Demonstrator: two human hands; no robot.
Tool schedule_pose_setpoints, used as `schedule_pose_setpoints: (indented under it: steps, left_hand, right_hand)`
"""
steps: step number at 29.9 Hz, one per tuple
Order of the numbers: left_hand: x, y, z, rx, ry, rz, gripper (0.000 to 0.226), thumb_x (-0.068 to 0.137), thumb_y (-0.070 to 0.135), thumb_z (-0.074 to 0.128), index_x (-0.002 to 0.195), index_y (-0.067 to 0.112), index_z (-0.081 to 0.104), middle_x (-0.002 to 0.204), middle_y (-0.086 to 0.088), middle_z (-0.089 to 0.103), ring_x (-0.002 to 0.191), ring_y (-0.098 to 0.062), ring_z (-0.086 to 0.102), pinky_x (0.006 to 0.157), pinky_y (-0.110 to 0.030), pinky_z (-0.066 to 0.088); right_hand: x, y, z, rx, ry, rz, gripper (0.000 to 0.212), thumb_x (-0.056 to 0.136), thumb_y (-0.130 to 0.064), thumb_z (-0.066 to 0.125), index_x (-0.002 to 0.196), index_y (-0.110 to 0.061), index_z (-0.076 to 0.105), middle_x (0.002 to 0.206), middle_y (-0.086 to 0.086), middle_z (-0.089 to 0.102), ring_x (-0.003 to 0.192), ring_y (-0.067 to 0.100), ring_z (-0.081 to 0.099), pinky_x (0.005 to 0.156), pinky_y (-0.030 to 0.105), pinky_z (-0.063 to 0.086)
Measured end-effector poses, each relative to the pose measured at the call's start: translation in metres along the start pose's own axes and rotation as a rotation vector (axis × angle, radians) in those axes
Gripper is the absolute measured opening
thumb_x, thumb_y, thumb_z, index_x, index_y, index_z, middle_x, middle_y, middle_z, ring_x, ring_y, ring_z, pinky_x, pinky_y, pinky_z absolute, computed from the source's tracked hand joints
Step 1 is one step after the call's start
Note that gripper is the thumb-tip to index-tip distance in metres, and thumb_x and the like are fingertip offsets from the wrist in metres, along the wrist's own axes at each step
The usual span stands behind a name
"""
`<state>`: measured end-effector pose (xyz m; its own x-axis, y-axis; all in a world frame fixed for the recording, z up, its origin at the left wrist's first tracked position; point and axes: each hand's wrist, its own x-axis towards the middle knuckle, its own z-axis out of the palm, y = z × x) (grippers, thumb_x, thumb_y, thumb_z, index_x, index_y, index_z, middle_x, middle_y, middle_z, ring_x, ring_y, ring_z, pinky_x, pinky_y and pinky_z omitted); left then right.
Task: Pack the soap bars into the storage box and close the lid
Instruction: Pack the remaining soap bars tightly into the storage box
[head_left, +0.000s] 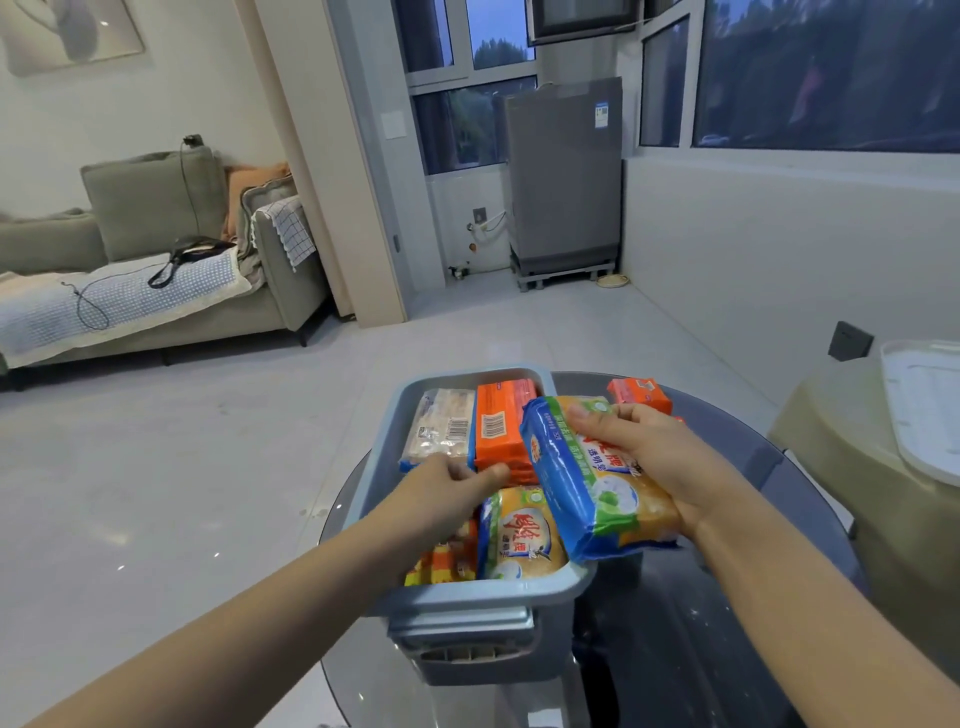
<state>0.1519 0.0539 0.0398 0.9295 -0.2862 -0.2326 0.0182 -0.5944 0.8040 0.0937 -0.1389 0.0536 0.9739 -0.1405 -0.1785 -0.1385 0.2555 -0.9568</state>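
Pale floor tiles run back to a grey-green sofa (171, 244) on the left and a grey washing machine (563, 176) by the windows, while up close a round dark glass worktop (727, 613) carries a blue storage box (467, 597) with its lid off. A translucent white lid (924, 410) lies on a second, cloth-covered table (831, 467) at the right edge.

Inside the box, a pale wrapped soap bar (441, 426) sits at the far left, just beside an orange soap pack (501, 426) with a barcode facing up. Nearer the person, a yellow-and-blue soap pack (524, 535) lies flat, and beside it to the left a red-and-yellow pack (447, 561) shows partly under the left forearm. One more orange soap bar (640, 396) rests on the worktop outside the box, past its right wall.

The left hand (447, 488) reaches into the box, its fingers curled at the near edge of the orange pack; whether its grip is closed on anything I cannot tell. The right hand (654, 457) has its grip grasping a large yellow, green and blue soap pack (587, 488), fingers spread across the top face, holding it tilted above the box's right rim.
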Motion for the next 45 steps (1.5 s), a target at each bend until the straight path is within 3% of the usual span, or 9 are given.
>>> schedule_pose_setpoints:
  steps: [1, 3, 6, 13, 19, 24, 33, 43, 45]
  left_hand:
    - [-0.003, 0.004, -0.002, -0.138, 0.010, 0.049, 0.036, 0.084, 0.054, 0.054, 0.089, 0.018, 0.059, 0.080, 0.002, 0.063, 0.067, -0.009, 0.058, 0.061, -0.025, 0.050]
    - [-0.010, 0.016, -0.008, -0.406, -0.173, 0.086, 0.040, 0.083, 0.057, 0.051, 0.087, 0.019, 0.065, 0.079, -0.001, 0.067, 0.067, -0.010, 0.063, 0.056, -0.024, 0.049]
    - [-0.022, 0.031, -0.012, -0.444, -0.387, 0.146, 0.056, 0.065, 0.065, 0.062, 0.098, 0.019, 0.065, 0.082, -0.001, 0.074, 0.075, -0.016, 0.072, 0.060, -0.028, 0.057]
    - [-0.022, 0.029, -0.014, -0.498, -0.310, 0.076, 0.059, 0.062, 0.033, 0.074, 0.113, 0.008, 0.059, 0.105, -0.014, 0.073, 0.087, -0.026, 0.072, 0.073, -0.035, 0.060]
    - [-0.016, 0.015, -0.031, -0.442, -0.358, -0.124, 0.043, 0.063, 0.028, 0.071, 0.098, 0.005, 0.065, 0.091, -0.012, 0.076, 0.073, -0.021, 0.073, 0.068, -0.032, 0.060]
    - [-0.011, 0.002, -0.018, -0.367, -0.371, -0.261, 0.036, 0.082, 0.024, 0.065, 0.111, 0.004, 0.063, 0.100, -0.012, 0.075, 0.087, -0.023, 0.073, 0.075, -0.035, 0.059]
    - [0.000, -0.002, -0.011, 0.005, -0.220, -0.110, 0.037, 0.071, 0.049, 0.070, 0.091, 0.019, 0.074, 0.068, 0.004, 0.075, 0.059, -0.007, 0.069, 0.062, -0.025, 0.054]
    - [-0.005, -0.005, -0.007, -0.057, -0.204, -0.077, 0.032, 0.079, 0.041, 0.066, 0.097, 0.015, 0.069, 0.049, 0.008, 0.067, 0.045, -0.005, 0.063, 0.054, -0.021, 0.050]
    - [-0.005, -0.003, -0.005, -0.033, -0.185, -0.071, 0.032, 0.080, 0.043, 0.065, 0.096, 0.015, 0.070, 0.056, 0.006, 0.070, 0.051, -0.007, 0.065, 0.058, -0.024, 0.054]
  right_hand:
    - [-0.001, 0.000, 0.003, 0.011, 0.022, -0.010, 0.068, 0.044, -0.036, 0.081, 0.101, -0.011, 0.052, 0.069, 0.007, 0.074, 0.060, 0.024, 0.071, 0.048, 0.030, 0.056]
    - [-0.002, 0.000, 0.008, 0.033, 0.063, -0.043, 0.073, 0.043, -0.038, 0.080, 0.105, -0.012, 0.051, 0.073, 0.007, 0.075, 0.062, 0.024, 0.072, 0.048, 0.030, 0.056]
    - [-0.003, 0.005, 0.018, 0.062, 0.115, -0.095, 0.071, 0.047, -0.042, 0.080, 0.106, -0.015, 0.052, 0.081, 0.008, 0.074, 0.063, 0.022, 0.072, 0.046, 0.028, 0.054]
    - [-0.003, 0.012, 0.025, -0.060, 0.097, -0.192, 0.037, 0.076, -0.033, 0.071, 0.107, -0.023, 0.054, 0.104, 0.002, 0.066, 0.074, 0.012, 0.072, 0.056, 0.028, 0.056]
    - [-0.001, 0.018, 0.013, -0.388, -0.011, -0.225, 0.026, 0.079, -0.035, 0.068, 0.102, -0.031, 0.057, 0.111, -0.010, 0.061, 0.096, 0.000, 0.058, 0.070, 0.016, 0.047]
    - [0.002, 0.027, 0.011, -0.583, 0.019, -0.297, 0.028, 0.082, -0.025, 0.067, 0.108, -0.029, 0.061, 0.116, -0.013, 0.044, 0.089, -0.007, 0.047, 0.052, 0.000, 0.041]
    - [0.004, 0.032, 0.008, -0.522, -0.013, -0.325, 0.035, 0.078, -0.017, 0.071, 0.107, -0.034, 0.059, 0.105, -0.026, 0.041, 0.086, -0.005, 0.052, 0.050, -0.001, 0.041]
    - [0.006, 0.042, 0.012, -0.474, 0.003, -0.333, 0.035, 0.082, -0.018, 0.067, 0.106, -0.041, 0.055, 0.106, -0.027, 0.037, 0.090, -0.002, 0.050, 0.051, 0.003, 0.045]
    - [0.007, 0.047, 0.015, -0.473, 0.024, -0.351, 0.035, 0.083, -0.019, 0.065, 0.107, -0.042, 0.054, 0.106, -0.028, 0.036, 0.091, -0.002, 0.051, 0.052, 0.004, 0.046]
